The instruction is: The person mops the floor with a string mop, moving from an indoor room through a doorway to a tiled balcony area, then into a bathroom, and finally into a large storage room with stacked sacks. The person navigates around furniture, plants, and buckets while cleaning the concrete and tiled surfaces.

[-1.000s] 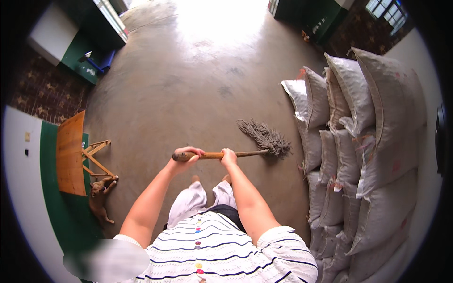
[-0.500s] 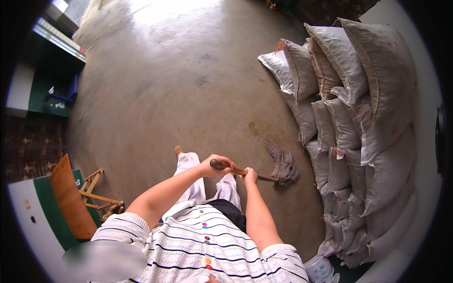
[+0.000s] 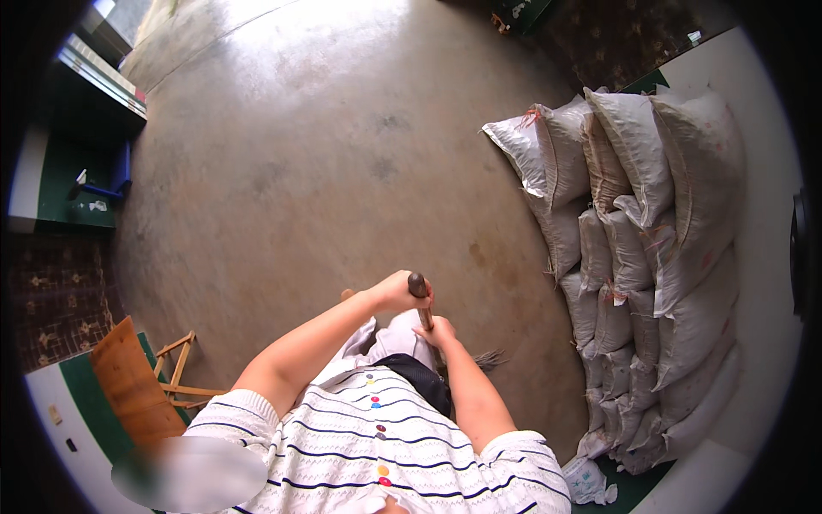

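Observation:
A mop (image 3: 417, 283) with a brown wooden handle is held in front of my body, its top end pointing up toward me. My left hand (image 3: 401, 293) wraps round the handle near that top end. Lower on the same handle, my right hand (image 3: 437, 331) is closed round it. Grey strands of the mop head (image 3: 490, 358) show on the floor beside my right forearm, which covers the rest of the head.
Full white sacks (image 3: 612, 257) are stacked along the wall on the right. A wooden folding frame (image 3: 175, 368) and a brown board (image 3: 128, 377) stand at the lower left. A blue object (image 3: 111, 184) is by the left wall. The concrete floor (image 3: 334, 180) has dark stains.
The mop head has come back from beside the sacks toward my right side, behind my forearm. The handle has swung from nearly level to steeper, and my view has shifted.

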Motion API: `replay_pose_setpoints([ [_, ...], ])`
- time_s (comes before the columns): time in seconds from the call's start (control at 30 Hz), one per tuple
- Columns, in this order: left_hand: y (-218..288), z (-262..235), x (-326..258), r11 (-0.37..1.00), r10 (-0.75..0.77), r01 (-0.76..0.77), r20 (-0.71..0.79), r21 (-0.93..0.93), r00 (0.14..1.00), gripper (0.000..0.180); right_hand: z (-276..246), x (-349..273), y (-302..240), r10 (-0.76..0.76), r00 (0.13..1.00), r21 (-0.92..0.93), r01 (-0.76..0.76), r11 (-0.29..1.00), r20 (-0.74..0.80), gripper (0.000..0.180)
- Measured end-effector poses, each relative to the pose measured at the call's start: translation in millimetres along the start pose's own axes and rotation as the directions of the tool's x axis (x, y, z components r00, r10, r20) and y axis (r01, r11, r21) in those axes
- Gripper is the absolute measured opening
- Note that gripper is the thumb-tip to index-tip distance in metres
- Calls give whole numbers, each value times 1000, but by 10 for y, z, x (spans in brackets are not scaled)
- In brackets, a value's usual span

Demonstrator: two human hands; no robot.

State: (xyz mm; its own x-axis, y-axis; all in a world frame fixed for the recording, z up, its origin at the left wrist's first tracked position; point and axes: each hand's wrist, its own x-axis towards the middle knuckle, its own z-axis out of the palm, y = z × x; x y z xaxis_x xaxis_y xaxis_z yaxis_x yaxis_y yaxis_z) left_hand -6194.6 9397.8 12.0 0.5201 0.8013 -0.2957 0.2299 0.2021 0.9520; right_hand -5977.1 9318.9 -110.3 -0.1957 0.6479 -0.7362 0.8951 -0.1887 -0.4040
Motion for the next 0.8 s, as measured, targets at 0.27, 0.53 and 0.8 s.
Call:
replay_pose_setpoints([
  [0.27, 150, -1281, -176, 998, -17, 4, -209, -59, 978, 10, -482, 797, -1214, -143, 985, -146, 157, 977, 98, 32],
  [0.53, 186, -2865, -233, 985, -87, -5, -526, -171, 846, 8, -1297, 2055, -2939, -406, 874, -346, 479, 807, 266, 22],
  [0.8, -11, -3682, -249, 915, -194, -182, -789, -360, 582, 8, -1589, 3458, -4125, -580, 721, -513, 685, 518, 379, 19],
])
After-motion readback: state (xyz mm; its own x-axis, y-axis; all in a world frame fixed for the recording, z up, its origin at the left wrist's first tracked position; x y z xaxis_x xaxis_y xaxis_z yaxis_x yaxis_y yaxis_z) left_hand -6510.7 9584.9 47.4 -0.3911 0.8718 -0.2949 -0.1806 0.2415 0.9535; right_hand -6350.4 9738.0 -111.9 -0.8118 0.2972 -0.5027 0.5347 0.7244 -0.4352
